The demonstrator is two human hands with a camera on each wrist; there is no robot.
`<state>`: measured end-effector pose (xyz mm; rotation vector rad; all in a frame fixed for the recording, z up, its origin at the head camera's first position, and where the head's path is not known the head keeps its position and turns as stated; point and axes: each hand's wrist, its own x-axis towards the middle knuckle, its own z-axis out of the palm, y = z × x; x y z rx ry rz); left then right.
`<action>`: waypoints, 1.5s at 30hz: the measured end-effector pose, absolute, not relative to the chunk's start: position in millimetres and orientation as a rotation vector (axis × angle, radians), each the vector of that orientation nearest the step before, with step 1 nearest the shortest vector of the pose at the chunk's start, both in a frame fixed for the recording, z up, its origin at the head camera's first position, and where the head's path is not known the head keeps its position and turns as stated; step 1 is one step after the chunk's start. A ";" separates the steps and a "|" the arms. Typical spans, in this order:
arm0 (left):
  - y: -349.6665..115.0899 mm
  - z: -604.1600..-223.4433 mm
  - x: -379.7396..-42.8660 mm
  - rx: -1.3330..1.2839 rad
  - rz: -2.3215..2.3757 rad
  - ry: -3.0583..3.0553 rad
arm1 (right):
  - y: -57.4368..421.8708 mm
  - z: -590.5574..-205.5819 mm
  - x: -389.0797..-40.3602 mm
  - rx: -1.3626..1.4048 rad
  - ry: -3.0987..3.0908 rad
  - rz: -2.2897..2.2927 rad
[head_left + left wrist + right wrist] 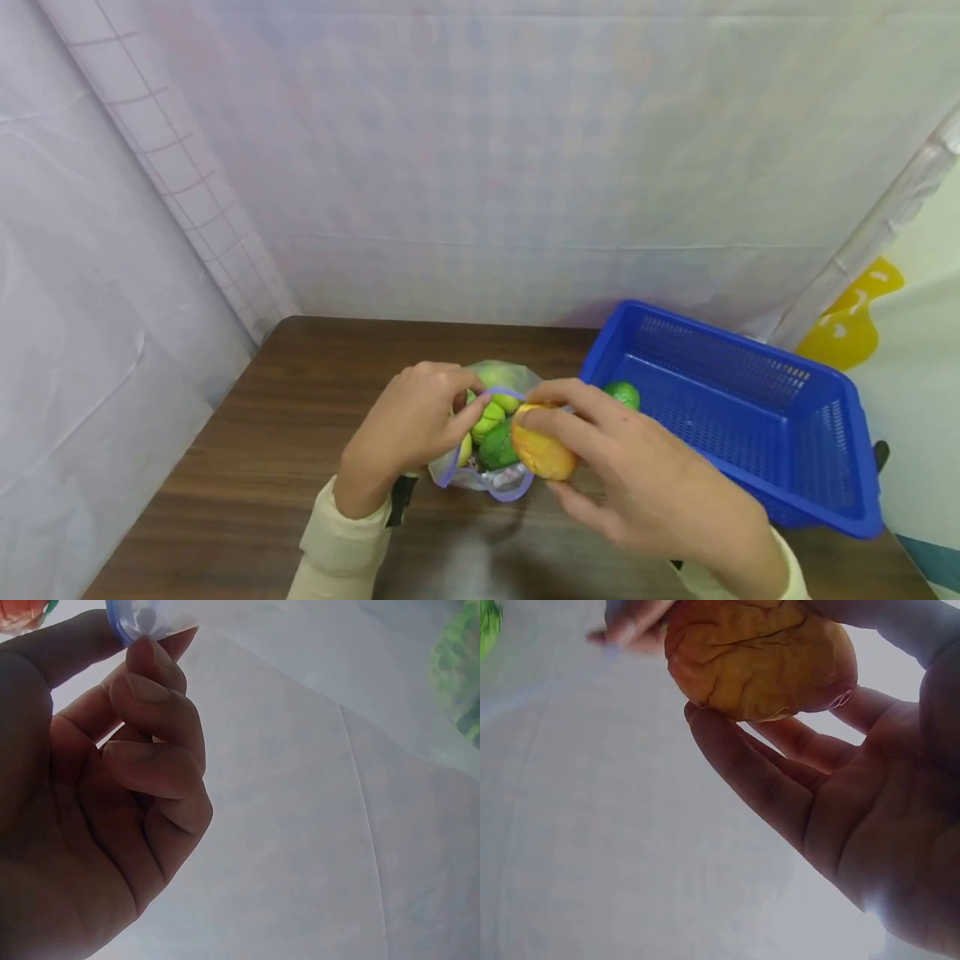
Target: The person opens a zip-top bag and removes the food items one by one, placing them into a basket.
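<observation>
My left hand (420,421) pinches the purple-edged rim of a clear plastic bag (512,493) between thumb and fingers. The same rim (116,622) shows at the fingertips in the left wrist view. Inside the bag lie several green and yellow-green fruits (498,447). A wrinkled yellow-orange fruit (543,446) is in my right hand (637,467), over the right side of the bag's mouth. In the right wrist view the fingers curl around the lower side of this fruit (761,660), with the thumb opposite.
A blue plastic basket (750,475) with slotted sides stands on the right of the brown wooden table (247,467). One green fruit (622,394) is at the basket's left end, partly hidden by my right hand. A pale curtain (510,167) hangs behind the table.
</observation>
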<state>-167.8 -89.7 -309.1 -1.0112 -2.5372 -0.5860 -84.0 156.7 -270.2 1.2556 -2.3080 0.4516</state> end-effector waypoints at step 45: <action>-88.0 -307.0 -166.3 -1.023 -0.596 -2.526 | 269.0 -291.1 -248.2 0.821 -2.850 0.213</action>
